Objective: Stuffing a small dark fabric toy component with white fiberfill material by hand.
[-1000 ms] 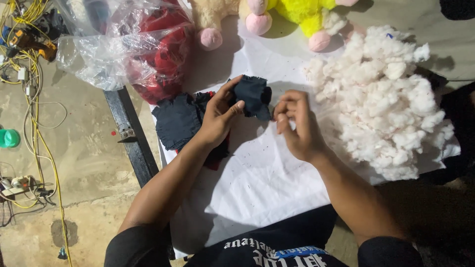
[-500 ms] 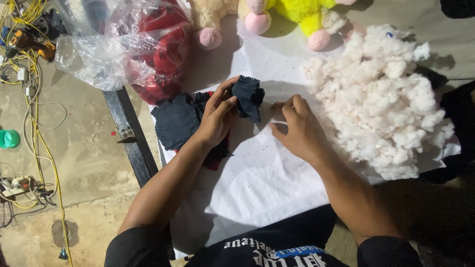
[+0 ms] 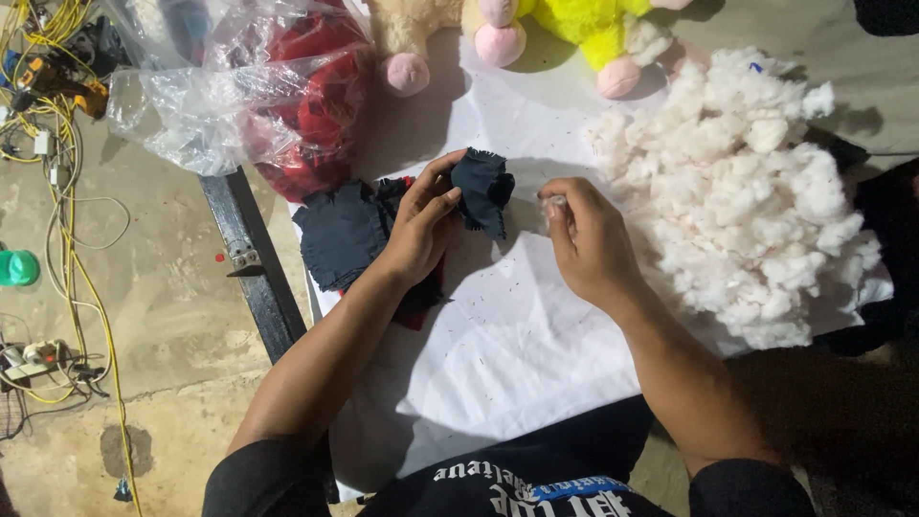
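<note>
1. The dark fabric piece [image 3: 481,190] sits pinched in my left hand [image 3: 421,230], thumb and fingers closed on it, lifted just off the white sheet [image 3: 498,345].
2. My right hand [image 3: 584,239] is just to the right of it, fingertips closed narrowly on a small tuft of white stuffing [image 3: 550,206].
3. Progress, as I judge it: the piece looks limp, so filling seems barely begun; the stuffing pile [image 3: 747,191] right of my right hand looks large.
4. More dark fabric pieces [image 3: 340,235] lie under and left of my left hand, seemingly unfilled.
5. Beyond my hands: plush toys [image 3: 574,29] and a plastic bag [image 3: 239,96] of red items.
6. The bench edge [image 3: 254,278] runs close to the left of my left hand; open sheet lies between my hands and my body.
</note>
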